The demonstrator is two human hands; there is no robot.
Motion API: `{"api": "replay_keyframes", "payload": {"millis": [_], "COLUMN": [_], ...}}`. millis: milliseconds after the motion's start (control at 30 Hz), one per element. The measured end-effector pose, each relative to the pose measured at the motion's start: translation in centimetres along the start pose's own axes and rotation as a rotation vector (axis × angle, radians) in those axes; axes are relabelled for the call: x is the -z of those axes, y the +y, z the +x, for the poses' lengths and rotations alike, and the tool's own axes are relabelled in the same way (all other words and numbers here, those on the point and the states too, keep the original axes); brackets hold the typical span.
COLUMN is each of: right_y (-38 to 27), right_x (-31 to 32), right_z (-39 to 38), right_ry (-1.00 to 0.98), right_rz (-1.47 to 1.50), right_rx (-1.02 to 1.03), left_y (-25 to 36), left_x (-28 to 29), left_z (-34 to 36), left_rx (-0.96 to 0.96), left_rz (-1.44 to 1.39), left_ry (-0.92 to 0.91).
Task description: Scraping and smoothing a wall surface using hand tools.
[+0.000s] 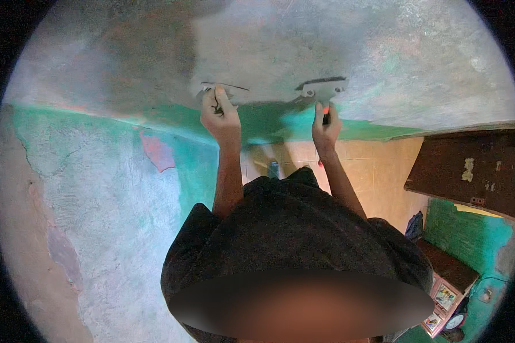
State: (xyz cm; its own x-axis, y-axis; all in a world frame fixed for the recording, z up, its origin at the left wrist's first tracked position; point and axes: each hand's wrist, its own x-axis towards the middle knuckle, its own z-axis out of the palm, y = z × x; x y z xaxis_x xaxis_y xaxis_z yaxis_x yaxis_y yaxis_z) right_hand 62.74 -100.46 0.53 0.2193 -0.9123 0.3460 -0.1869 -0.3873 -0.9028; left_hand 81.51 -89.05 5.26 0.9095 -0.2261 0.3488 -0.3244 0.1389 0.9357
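My right hand (327, 130) is closed round the dark and orange handle of a putty knife (324, 89). Its wide grey blade, with a hole near each end, lies at the wall (269, 54) in front of me. To the left, at about the same height, my left hand (222, 118) pinches a thin, flat putty blade (234, 89), thumb on top. That blade shows nearly edge-on, so whether it touches the wall I cannot tell. Grey smears mark the left hand. Grey coating covers the wall above a green painted band (263, 123).
A patchy white and green wall (120, 188) with peeling paint stands on my left. Tan tiled floor (377, 166) lies below. On the right are a dark brown wooden panel (469, 168), a cabinet with pictures (443, 297) and a dark bag (415, 226).
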Motion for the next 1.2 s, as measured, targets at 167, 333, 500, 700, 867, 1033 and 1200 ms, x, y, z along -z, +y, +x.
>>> {"api": "replay_keyframes", "payload": {"millis": [167,333,500,700,867,1033,1200], "right_y": [9.1,4.4,5.1,6.3,6.0,5.7,5.8], "right_x": [-0.4,-1.0,-1.2,-1.6,-1.7,-1.7,-1.8], "right_z": [-4.1,-2.1,-3.4,-4.6,-4.5,-4.6,-4.1], "right_ry": [0.045,0.079,0.033,0.069,0.08,0.059,0.083], "right_rz": [-0.201,-0.188,-0.224,-0.234,-0.218,-0.247,-0.271], "right_rx": [-0.046,0.11,0.033,0.054,0.054,0.002,0.047], "left_y": [0.1,-0.2,0.5,0.2,0.1,0.6,0.1], "left_x": [-0.2,-0.1,0.0,-0.3,-0.2,-0.5,-0.2], "left_z": [0.0,0.1,0.1,-0.1,-0.1,0.0,0.0], "left_rx": [-0.007,-0.049,-0.06,-0.065,-0.036,0.075,0.036], "left_rz": [0.067,0.068,0.034,0.098,0.021,0.025,-0.008], "left_ry": [-0.014,0.002,0.011,0.003,0.009,0.014,-0.008]}}
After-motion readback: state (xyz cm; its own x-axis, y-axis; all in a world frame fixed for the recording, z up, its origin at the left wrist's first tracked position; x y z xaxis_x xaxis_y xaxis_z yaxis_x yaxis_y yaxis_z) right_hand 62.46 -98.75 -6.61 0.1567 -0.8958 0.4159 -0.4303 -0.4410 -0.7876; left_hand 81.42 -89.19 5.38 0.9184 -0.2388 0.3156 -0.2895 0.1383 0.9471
